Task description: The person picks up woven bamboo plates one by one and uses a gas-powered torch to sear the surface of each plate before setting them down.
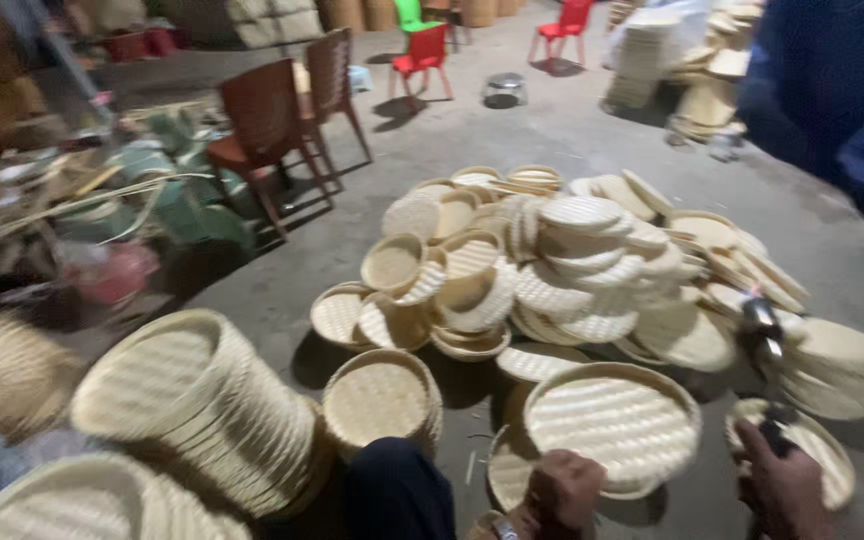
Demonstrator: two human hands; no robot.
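Left hand (564, 490) grips a woven tray (612, 420); right hand (780, 485) seemingly clutches a dark tool (762, 330).

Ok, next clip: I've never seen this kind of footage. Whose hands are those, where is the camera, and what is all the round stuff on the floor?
There is one view, from a camera worn on a person's head, looking down at their own bare hands. The left hand grips the near rim of a round woven bamboo tray. The right hand holds a dark tool, too blurred to identify, above another tray. A big heap of woven trays and lids lies on the concrete floor, with leaning stacks at left. Brown chairs and red chairs stand behind.
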